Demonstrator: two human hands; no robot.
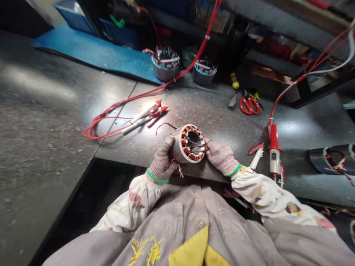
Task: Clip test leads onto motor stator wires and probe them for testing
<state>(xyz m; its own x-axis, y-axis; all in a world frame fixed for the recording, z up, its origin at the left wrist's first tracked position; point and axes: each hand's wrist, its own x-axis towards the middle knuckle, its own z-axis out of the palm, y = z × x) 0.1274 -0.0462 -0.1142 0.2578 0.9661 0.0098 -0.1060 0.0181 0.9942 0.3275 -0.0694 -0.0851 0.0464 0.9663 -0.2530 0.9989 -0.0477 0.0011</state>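
Observation:
Between my two gloved hands is a motor stator (179, 148), a pale metal ring with copper windings around its bore. It is tilted so that one open end faces up and to the right. My left hand (163, 157) is wrapped around its left side, the thumb on the upper edge. On the opposite side, my right hand (222, 155) pinches at the rim by the windings; whether it grips the rim or a wire there I cannot tell. Loose copper leads (179, 169) hang below the stator, and a reddish lead (165, 124) sticks out above it.
Red-tipped test probes (142, 117) with red cables lie to the left. Two wound stators (166, 70) (204, 75) stand at the back. Red-handled scissors (249, 106) and a yellow-handled tool (234, 82) lie back right. A red-and-grey switch handle (274, 155) and dark cylinder (330, 159) are at right.

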